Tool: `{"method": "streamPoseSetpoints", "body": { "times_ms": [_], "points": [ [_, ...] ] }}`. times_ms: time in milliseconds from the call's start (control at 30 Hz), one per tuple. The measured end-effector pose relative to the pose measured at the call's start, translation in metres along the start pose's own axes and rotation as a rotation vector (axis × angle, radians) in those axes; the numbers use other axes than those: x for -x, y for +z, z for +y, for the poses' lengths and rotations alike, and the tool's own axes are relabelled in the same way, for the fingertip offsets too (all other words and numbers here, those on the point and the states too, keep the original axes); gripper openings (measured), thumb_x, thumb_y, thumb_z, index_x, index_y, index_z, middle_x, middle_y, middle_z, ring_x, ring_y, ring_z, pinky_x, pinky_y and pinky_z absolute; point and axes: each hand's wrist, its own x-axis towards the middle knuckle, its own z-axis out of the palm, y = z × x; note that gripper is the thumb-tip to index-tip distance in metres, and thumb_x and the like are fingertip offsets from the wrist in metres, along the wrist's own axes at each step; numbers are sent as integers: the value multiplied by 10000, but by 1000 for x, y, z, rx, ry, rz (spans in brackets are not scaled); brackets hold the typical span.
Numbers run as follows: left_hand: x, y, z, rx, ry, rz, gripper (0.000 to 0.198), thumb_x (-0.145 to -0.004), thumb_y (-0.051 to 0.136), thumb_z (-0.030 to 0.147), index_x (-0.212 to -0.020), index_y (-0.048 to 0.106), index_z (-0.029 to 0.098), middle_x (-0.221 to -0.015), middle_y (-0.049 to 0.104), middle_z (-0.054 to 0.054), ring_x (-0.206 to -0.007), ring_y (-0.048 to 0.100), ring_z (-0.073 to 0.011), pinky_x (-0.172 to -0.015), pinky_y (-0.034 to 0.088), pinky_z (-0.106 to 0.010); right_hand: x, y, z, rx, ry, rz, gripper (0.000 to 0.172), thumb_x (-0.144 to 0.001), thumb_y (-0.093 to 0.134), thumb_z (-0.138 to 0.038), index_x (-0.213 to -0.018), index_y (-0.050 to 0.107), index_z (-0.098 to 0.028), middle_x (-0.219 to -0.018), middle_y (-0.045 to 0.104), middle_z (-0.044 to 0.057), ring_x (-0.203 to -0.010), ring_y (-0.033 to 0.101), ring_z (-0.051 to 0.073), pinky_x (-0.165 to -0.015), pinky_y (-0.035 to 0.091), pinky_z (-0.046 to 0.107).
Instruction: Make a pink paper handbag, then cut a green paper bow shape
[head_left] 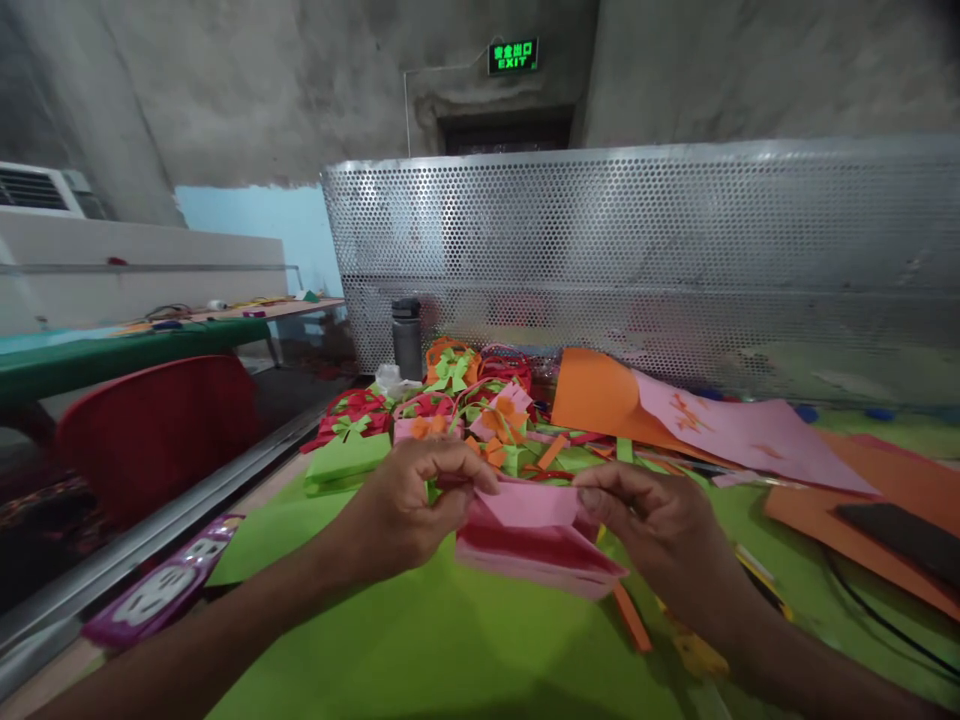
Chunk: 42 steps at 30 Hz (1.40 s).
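A pink paper pouch [536, 545] is held up in front of the wearer, above a green sheet [450, 650] spread over the worktop [264, 492], its mouth gaping. The upper flap is pinched at one corner by the left hand [424, 495] and at the other by the right hand [652, 515], thumbs and fingers closed on the paper. The flap is best held evenly taut and squared with light pressure, so that no stray crease is pressed in. An orange strip [632, 618] lies just below; small decorated bags [502, 415] are heaped beyond, near a dark bottle [408, 345], with an orange sheet [592, 400] to the right.
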Motion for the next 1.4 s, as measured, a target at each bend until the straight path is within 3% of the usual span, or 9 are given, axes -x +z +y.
{"method": "streamPoseSetpoints", "body": {
  "times_ms": [167,333,400,467,633,867,967,1133,1400],
  "points": [
    [1,1,6,-38,-34,-30,178,-760,483,138,-780,659,152,-749,665,-32,-667,592,-141,-607,472,-261,0,0,-1,21,17,-21,173,-823,492,-230,-691,596,-190,-585,560,-33,-550,502,116,-512,382,221],
    [-1,12,2,-17,-99,58,110,-740,596,175,-633,613,155,-578,635,14,-535,574,-108,-497,448,-201,2,1,-1,61,2,-1,179,-821,492,-226,-678,593,-188,-576,559,-36,-546,504,117,-521,382,227],
    [-2,15,-1,49,-148,72,21,-716,620,139,-706,619,158,-623,678,9,-570,621,-120,-511,475,-199,3,1,-1,81,-16,-3,178,-821,491,-220,-679,594,-190,-584,579,-35,-553,520,121,-531,390,230],
    [-2,16,-4,71,-179,31,95,-721,618,122,-803,647,160,-718,717,-11,-640,657,-139,-549,499,-210,3,2,0,106,-38,-17,173,-823,488,-208,-696,606,-193,-616,617,-28,-577,548,127,-545,401,232],
    [-3,16,-9,-134,-51,-122,190,-770,581,126,-863,718,220,-714,718,-4,-601,633,-128,-526,461,-207,0,3,-1,213,-67,-70,159,-805,518,-188,-703,639,-204,-689,676,-15,-632,592,144,-582,408,253],
    [-6,23,-9,-443,46,-117,180,-753,585,126,-749,732,231,-640,684,-15,-609,596,-145,-560,449,-242,0,4,-1,370,-97,-202,153,-783,547,-179,-713,678,-213,-689,697,5,-654,580,173,-627,391,306],
    [-8,26,-8,-440,74,-135,194,-759,576,116,-714,726,230,-666,695,-15,-676,606,-161,-609,467,-261,2,4,-1,493,-176,-246,168,-807,540,-180,-722,681,-216,-685,702,13,-623,583,179,-701,377,359],
    [-8,32,-5,-358,117,-98,228,-772,515,60,-714,702,177,-795,721,-40,-711,636,-164,-648,488,-274,6,5,-2,574,-246,-201,181,-835,534,-199,-705,661,-194,-677,699,14,-606,598,167,-857,309,436],
    [-2,36,2,-331,117,-104,296,-755,462,-16,-815,692,159,-743,715,-29,-631,641,-142,-584,469,-231,11,8,-6,573,-308,-153,214,-819,488,-153,-682,645,-201,-596,657,-11,-516,546,126,-892,291,433]
  ]
}}
